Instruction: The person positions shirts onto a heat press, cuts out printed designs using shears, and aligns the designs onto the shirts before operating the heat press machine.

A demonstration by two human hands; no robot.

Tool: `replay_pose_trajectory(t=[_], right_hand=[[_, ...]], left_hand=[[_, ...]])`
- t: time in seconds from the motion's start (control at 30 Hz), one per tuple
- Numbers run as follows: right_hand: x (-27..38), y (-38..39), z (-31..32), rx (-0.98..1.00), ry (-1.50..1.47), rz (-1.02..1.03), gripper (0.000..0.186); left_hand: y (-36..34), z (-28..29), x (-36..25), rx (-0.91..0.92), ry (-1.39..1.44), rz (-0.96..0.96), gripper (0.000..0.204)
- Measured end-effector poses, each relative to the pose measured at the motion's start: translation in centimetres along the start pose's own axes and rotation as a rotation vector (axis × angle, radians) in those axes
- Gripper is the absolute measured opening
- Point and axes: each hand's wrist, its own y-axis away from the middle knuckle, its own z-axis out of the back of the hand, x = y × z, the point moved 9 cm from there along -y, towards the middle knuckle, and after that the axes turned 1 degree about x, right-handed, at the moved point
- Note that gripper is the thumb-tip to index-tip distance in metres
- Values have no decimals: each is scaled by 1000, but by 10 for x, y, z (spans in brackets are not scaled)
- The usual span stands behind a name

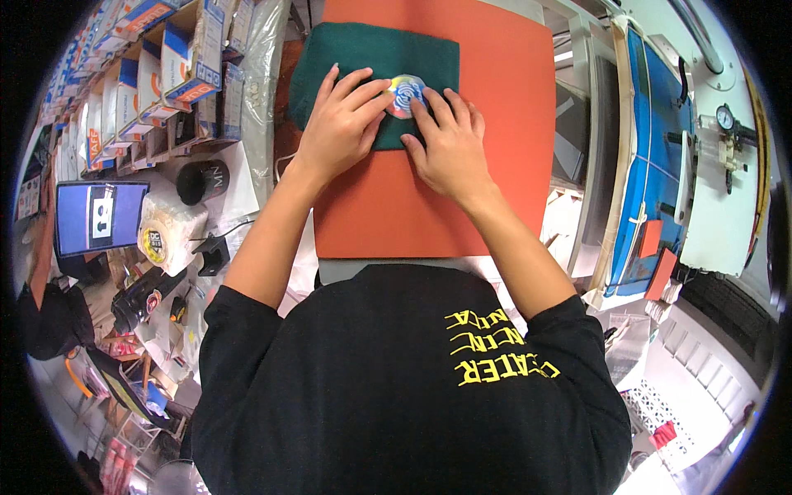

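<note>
A dark green cloth (322,58) lies on an orange mat (429,219). On the cloth sits a round, multicoloured piece with a blue and white swirl (405,92). My left hand (338,124) rests at its left side, fingers apart and slightly curled, with fingertips touching the cloth and the piece's edge. My right hand (447,147) is on its right, fingers spread and bent, the foremost fingertips on the piece and the thumb near the cloth's lower edge.
At left stand stacked cardboard bins (190,58), a lit screen (99,214), a dark cylinder (190,181) and cluttered items. A co-worker's arm (40,252) shows at far left. At right are metal rails, a blue-covered platen (648,99) and machinery with a gauge (724,117).
</note>
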Motion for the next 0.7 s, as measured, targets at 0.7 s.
replay_pose_trajectory(t=[0.7], right_hand=[[-3, 24, -4, -69, -101, -103, 49]], left_hand=[[-15, -18, 16, 42, 27, -18, 22]])
